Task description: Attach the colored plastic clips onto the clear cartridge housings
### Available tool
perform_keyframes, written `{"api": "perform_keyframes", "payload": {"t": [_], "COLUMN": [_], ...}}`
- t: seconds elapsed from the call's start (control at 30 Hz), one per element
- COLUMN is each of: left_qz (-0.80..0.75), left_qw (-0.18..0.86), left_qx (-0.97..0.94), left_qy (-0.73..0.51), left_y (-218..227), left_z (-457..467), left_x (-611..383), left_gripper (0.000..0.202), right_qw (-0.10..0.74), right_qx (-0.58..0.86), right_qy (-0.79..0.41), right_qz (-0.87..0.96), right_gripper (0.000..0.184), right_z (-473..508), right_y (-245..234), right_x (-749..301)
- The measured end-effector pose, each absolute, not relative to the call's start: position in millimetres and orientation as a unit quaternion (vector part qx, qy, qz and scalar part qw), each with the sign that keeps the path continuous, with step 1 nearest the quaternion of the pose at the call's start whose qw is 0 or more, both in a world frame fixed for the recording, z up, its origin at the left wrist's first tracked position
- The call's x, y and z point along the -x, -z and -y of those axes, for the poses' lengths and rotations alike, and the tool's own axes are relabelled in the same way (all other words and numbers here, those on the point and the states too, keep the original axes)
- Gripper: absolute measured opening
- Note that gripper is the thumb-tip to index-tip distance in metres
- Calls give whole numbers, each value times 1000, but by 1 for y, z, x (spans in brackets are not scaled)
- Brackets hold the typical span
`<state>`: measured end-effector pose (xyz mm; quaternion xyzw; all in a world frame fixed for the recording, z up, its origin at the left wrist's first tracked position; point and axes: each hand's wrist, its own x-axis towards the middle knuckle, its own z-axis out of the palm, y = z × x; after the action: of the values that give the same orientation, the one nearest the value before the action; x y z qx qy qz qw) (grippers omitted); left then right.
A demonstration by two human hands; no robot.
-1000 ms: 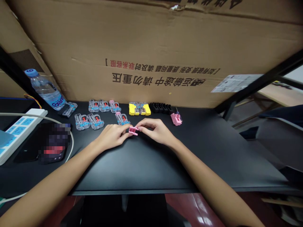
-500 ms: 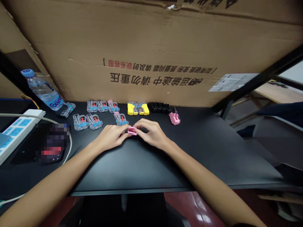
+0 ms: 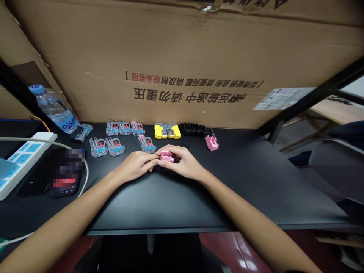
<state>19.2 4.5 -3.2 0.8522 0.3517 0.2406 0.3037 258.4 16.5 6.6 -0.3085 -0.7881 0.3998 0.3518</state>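
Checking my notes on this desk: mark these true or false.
The left hand and right hand both touch a small pink plastic part. True.
A clear plastic bottle with a blue cap stands upright. False: the bottle lies slanted.
A white power strip lies on the black desk. True.
Yellow-and-clear plastic pieces sit right of a black comb-shaped piece. False: they sit left of it.

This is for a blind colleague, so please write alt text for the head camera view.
A left hand and right hand hold a small pink plastic part between them above a black desk. Clear plastic pieces and yellow-ended pieces lie in rows beyond, before a cardboard sheet printed with Chinese text.
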Motion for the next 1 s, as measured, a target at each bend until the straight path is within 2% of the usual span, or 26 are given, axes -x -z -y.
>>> {"api": "perform_keyframes", "payload": {"t": [0.1,0.17,0.27,0.43,0.53,0.7,0.9,1.0], "left_qz": [-381,-403,-427,-442,-436,-430,-376,-366], "left_qw": [189,124,69,54,46,35,93,89], "left_qx": [-868,-864,-859,-871,-878,-885,-910,-916], "left_qy": [-254,-275,-273,-207,-189,-175,-150,-138], "left_y": [2,2,4,16,17,9,-2,-6], "left_z": [-5,-8,-15,-23,-22,-19,-15,-13], "left_x": [-18,-15,-8,3,3,1,2,0], "left_gripper": [40,35,30,45,48,47,55,60], "right_qw": [357,371,373,353,354,361,390,379], "right_qx": [373,407,436,445,454,482,495,513], "right_qy": [-428,-437,-425,-390,-393,-453,-459,-457], "right_qz": [742,711,700,725,717,657,626,620], "right_gripper": [33,37,40,42,49,49,51,51], "right_z": [-17,-20,-26,-31,-33,-35,-33,-32], "right_y": [-4,-4,-5,-1,2,0,-11,-11], "right_x": [-258,-261,-267,-270,-268,-271,-273,-271]}}
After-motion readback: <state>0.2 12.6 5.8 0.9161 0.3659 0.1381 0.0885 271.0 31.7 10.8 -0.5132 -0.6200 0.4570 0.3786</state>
